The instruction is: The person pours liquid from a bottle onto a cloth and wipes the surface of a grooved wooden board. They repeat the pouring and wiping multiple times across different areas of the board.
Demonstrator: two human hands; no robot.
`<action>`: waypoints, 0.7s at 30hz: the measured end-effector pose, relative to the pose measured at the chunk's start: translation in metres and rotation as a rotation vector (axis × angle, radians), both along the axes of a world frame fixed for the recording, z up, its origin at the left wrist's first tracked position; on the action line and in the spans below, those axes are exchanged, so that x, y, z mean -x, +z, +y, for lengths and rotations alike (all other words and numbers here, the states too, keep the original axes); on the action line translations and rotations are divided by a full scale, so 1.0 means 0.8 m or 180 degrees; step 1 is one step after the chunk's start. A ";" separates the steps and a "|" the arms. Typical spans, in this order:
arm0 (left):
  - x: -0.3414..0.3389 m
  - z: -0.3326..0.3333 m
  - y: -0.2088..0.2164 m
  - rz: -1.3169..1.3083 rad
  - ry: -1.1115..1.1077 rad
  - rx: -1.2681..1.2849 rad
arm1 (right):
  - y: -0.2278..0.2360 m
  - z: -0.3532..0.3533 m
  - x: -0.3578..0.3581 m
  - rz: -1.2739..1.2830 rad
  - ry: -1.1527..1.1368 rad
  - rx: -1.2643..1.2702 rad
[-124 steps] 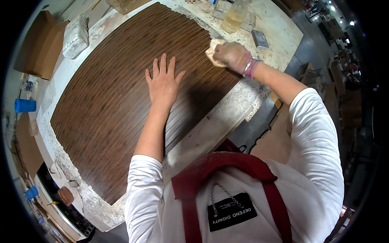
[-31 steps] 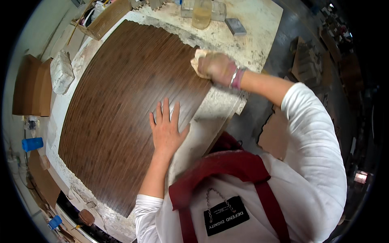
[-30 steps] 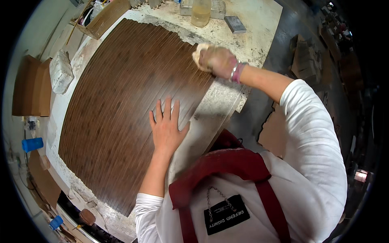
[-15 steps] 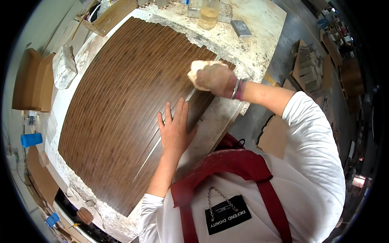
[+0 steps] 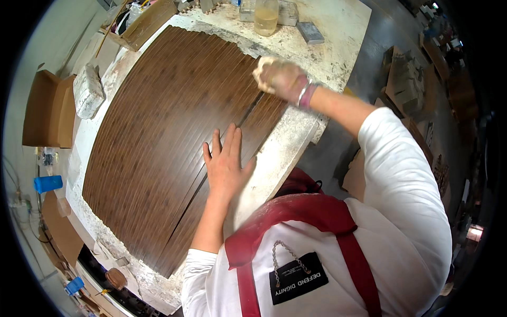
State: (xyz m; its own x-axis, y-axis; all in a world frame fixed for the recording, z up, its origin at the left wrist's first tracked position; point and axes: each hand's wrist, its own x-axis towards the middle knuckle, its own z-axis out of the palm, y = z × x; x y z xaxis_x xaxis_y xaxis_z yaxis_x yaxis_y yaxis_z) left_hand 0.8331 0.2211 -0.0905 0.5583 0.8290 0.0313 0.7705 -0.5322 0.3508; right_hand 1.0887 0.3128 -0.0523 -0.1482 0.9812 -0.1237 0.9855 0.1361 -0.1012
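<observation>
Dark brown wood-look strips [image 5: 153,121] lie side by side in a wide curved stack. A dark slanting gap [image 5: 196,195] separates the nearest few strips from the others. My left hand [image 5: 226,166] rests flat on the strips beside this gap, fingers spread. At the far right end of the strips, my right hand [image 5: 288,82] grips a cream-coloured cloth [image 5: 262,74]. That hand is smeared by motion, and the cloth is bunched under its fingers.
The strips lie on a white, stained worktable [image 5: 338,47]. Behind them stand a jar of yellowish liquid [image 5: 266,18] and a grey block [image 5: 310,33]. A white wrapped block [image 5: 88,92], an open cardboard box [image 5: 50,113] and a blue cup [image 5: 48,184] are at the left.
My right hand has moved the cloth away from me, toward the strips' far end. The gap, which showed pale before, looks dark now. My left hand stays nearly in place.
</observation>
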 end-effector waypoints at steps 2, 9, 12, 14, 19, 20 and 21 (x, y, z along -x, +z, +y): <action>-0.005 0.002 0.004 0.0047 -0.0012 0.0066 | -0.036 0.021 -0.061 -0.0529 0.0718 -0.1328; -0.005 0.001 0.004 0.0158 0.0022 0.0079 | -0.029 0.024 -0.051 -0.0126 0.0212 -0.0447; -0.009 0.003 0.006 0.0224 -0.0017 0.0114 | -0.072 0.051 -0.145 -0.0770 0.0141 -0.0724; -0.009 0.008 0.007 0.0261 0.0014 0.0073 | -0.041 0.034 -0.136 -0.0154 -0.0152 -0.1319; 0.000 -0.004 -0.003 0.0276 0.0153 0.0070 | 0.021 -0.020 0.021 0.0598 0.0602 0.0011; -0.009 0.001 0.000 0.0251 0.0040 0.0058 | -0.058 -0.026 0.007 0.0476 0.1130 -0.1747; -0.008 0.003 0.001 0.0270 0.0013 0.0070 | -0.068 -0.006 0.000 0.0399 0.0891 -0.1232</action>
